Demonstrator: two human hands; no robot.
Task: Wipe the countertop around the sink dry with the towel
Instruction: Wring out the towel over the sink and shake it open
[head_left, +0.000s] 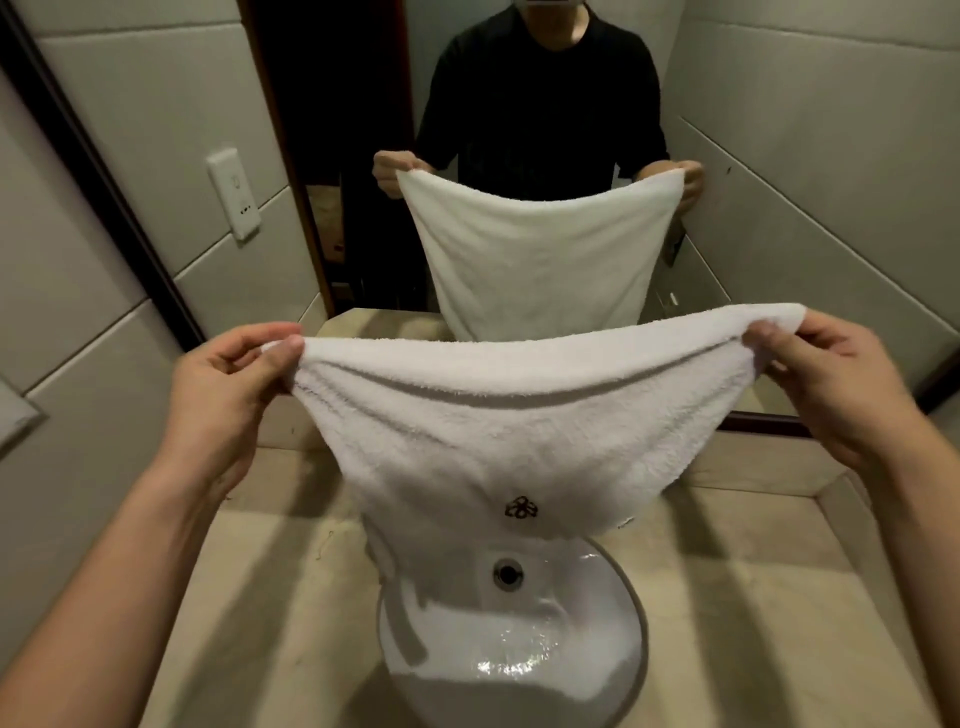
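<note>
You had the towel (498, 436) stretched over the sink (519, 649), left hand (228, 395) & right hand (831, 384) pinching its top corners. Countertop (753, 597) wasn't wiped yet imo, whole job left.

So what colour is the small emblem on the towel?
Dark brown flower-like emblem on the white terry towel, head view.

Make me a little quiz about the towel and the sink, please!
1. True or false: the towel is lying flat on the countertop.
2. Which holds the towel? A) left hand only B) right hand only C) both hands
3. Fill in: the towel hangs above the ___.

Key: 1 false, it is held up in the air. 2 C, one hand pinches each top corner. 3 sink.
</note>
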